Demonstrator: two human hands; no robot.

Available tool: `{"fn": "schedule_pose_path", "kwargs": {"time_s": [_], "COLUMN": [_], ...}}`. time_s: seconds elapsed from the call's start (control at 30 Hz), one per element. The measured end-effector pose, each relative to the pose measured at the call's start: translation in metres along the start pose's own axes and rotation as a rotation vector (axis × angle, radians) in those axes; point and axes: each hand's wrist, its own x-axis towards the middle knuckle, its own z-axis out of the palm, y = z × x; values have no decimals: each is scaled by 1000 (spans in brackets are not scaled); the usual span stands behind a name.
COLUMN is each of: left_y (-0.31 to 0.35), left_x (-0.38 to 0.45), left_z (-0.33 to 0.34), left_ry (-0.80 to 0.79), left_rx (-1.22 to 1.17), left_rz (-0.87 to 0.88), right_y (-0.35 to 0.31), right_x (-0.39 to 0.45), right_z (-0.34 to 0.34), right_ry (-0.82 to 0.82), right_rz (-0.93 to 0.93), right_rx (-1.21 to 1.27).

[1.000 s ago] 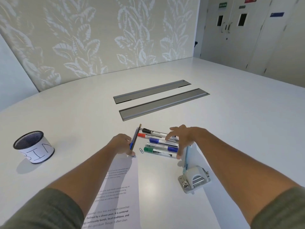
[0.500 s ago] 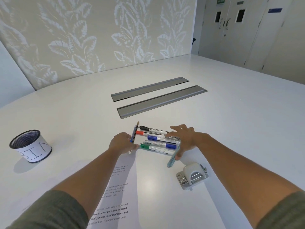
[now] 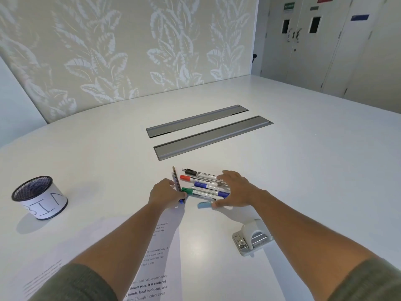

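Several markers [image 3: 204,185] with black, red, blue and green caps lie side by side on the white table [image 3: 303,161]. My left hand [image 3: 166,193] grips a pencil and a pen [image 3: 176,182] that stand against the markers' left ends. My right hand [image 3: 235,189] arches over the markers' right ends with spread fingers, fingertips touching them. A light blue pen [image 3: 204,205] lies just in front of the markers, by my right thumb.
A black mesh cup labelled BIN [image 3: 40,197] stands at the left. A grey hole punch [image 3: 252,238] sits near right. Printed sheets of paper [image 3: 158,257] lie under my left forearm. Two grey cable flaps [image 3: 208,131] are set in the table beyond.
The light blue pen has turned from pointing towards me to lying flat along the front of the markers. My left hand has tilted its pencil and pen closer against the marker ends.
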Motion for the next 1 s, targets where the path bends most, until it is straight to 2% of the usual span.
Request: {"fn": "schedule_pose_path", "kwargs": {"time_s": [0.17,0.33,0.6,1.0], "left_y": [6,12,17,48], "left_x": [-3,-6,-4,10], "left_z": [4,5,6,21], "left_ry": [-24,-75,-57,-2], "left_rx": [-42,-69,17,-35], "left_rz": [-10,-6,20,-3], "right_y": [3,5,6,4], "right_x": [3,4,11,41], "right_z": [7,12,12,27], "right_ry": [66,82,102,315], "right_rz": [-7,-74,-97,-9], "right_rx": [-4,-112,-185,-204]}}
